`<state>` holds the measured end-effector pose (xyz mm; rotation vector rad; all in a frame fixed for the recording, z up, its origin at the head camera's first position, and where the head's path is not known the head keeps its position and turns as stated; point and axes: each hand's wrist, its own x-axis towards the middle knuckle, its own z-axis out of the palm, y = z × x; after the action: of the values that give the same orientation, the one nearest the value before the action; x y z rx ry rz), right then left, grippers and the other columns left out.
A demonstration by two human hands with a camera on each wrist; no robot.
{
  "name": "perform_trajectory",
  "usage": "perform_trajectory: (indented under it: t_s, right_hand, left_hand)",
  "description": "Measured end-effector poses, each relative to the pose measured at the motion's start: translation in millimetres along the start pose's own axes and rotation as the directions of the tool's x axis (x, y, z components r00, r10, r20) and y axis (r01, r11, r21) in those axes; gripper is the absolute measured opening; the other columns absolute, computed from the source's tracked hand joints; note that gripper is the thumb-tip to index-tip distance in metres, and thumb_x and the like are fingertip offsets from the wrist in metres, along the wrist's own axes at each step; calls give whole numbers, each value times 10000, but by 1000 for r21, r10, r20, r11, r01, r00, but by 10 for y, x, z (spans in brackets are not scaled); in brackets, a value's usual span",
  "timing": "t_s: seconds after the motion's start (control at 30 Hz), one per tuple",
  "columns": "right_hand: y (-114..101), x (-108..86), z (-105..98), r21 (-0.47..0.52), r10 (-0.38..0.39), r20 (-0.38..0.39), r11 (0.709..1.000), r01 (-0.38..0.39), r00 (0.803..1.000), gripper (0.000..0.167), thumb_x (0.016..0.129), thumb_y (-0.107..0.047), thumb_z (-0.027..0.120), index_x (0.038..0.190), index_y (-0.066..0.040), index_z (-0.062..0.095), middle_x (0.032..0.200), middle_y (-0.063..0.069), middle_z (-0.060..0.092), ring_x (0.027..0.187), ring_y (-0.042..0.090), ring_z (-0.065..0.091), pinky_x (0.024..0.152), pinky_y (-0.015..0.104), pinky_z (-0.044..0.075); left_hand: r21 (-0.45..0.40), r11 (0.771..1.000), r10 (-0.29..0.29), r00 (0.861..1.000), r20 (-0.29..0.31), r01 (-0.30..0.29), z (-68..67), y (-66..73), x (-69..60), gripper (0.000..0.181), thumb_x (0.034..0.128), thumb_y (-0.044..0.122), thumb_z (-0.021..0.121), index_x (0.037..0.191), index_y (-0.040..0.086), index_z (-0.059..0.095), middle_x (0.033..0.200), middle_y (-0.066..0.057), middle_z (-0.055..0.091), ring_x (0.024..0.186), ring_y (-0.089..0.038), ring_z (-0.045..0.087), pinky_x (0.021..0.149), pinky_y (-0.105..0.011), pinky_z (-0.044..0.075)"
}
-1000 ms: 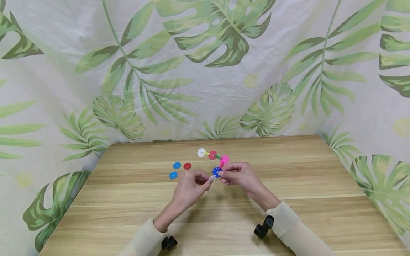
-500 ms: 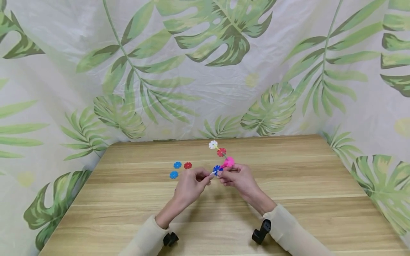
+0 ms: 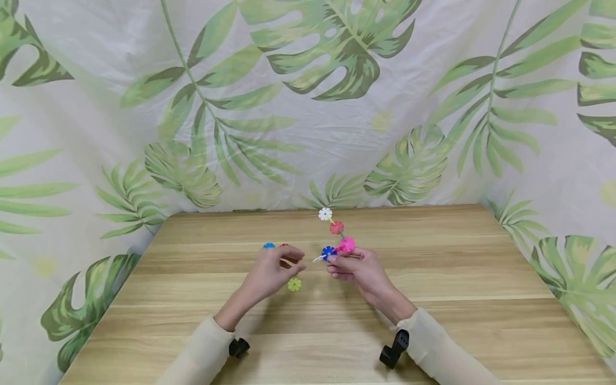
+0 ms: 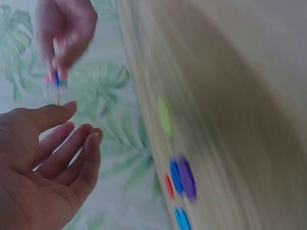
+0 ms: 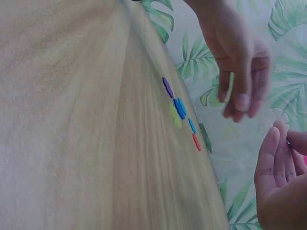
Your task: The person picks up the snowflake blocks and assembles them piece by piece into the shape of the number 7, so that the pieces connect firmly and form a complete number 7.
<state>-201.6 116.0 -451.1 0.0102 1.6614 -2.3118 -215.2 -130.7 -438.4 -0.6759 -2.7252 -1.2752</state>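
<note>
My right hand (image 3: 363, 270) pinches a chain of slotted plastic flower discs by its dark blue disc (image 3: 329, 252). A white disc (image 3: 318, 259), seen nearly edge-on, sticks out from the blue one toward my left hand. Beyond it the chain runs up through a pink disc (image 3: 347, 244), a red disc (image 3: 336, 228) and a white end disc (image 3: 325, 214), with thin yellow and green pieces between. My left hand (image 3: 269, 275) hovers left of the chain, apart from it, fingers loosely bent around nothing. Below its fingertips a yellow-green disc (image 3: 294, 284) lies on the table.
Loose discs lie on the wooden table (image 3: 192, 331), partly behind my left hand: a light blue disc (image 3: 269, 245), a red disc (image 5: 196, 142), and a purple disc (image 4: 187, 178) in the wrist views. A leaf-print cloth (image 3: 308, 133) hangs behind the table.
My left hand has let go of the white disc and moved left and slightly down, uncovering the yellow-green disc. The chain's far end has swung up and right; my right hand stays nearly in place.
</note>
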Motion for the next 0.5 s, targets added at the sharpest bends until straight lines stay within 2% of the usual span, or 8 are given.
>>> perform_trajectory:
  t_s: [0.13,0.3,0.5]
  right_hand:
    - [-11,7,-23,14,-2,-3,1000,2,1000,95,962,13,716,1019,-62,725,876,26,812,787,121,783,784,281,663]
    - [-23,13,-34,14,-6,-4,1000,6,1000,105,963,15,714,1014,-76,721,868,14,811,786,120,784,779,279,663]
    - [-22,13,-45,12,-9,-6,1000,9,1000,96,964,10,715,1018,-70,715,874,16,812,784,113,781,776,272,661]
  left_hand:
    - [49,995,-90,996,21,89,-232,-277,51,231,939,55,769,1143,-53,754,1100,-203,785,956,-269,764,810,-314,657]
    - [158,972,-178,984,11,174,-493,-623,57,223,942,45,758,1144,-49,761,1017,-159,788,901,-228,731,773,-322,634]
    - [227,952,-222,973,60,204,-607,-860,53,254,920,113,804,1132,-22,767,952,-100,767,839,-167,662,711,-262,553]
